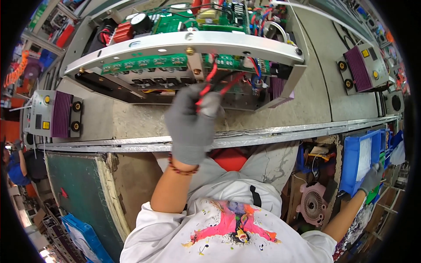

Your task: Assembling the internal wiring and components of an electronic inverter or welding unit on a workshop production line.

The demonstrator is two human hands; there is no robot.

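Observation:
My left hand [193, 116], in a grey glove, is closed around red wires [206, 90] in front of an open metal chassis [144, 47]. A black wire runs beside them to the same hand. The wires come from a narrow green circuit board [226, 60] under the chassis's top rail. Motion blurs the fingertips, and the wire ends are hidden in the grip. Far to the right, my gloved right hand [372, 177] reaches to a blue bin [351, 164]. Its fingers look stretched out at the bin's edge, and nothing shows in them.
A metal-edged bench [272, 132] carries the chassis. Purple-and-grey boxed units stand at the left [61, 114] and right [362, 70]. Below the bench sit a pink fan [313, 202], a green panel [79, 188] and a blue tray [81, 234]. Another person [17, 168] is at far left.

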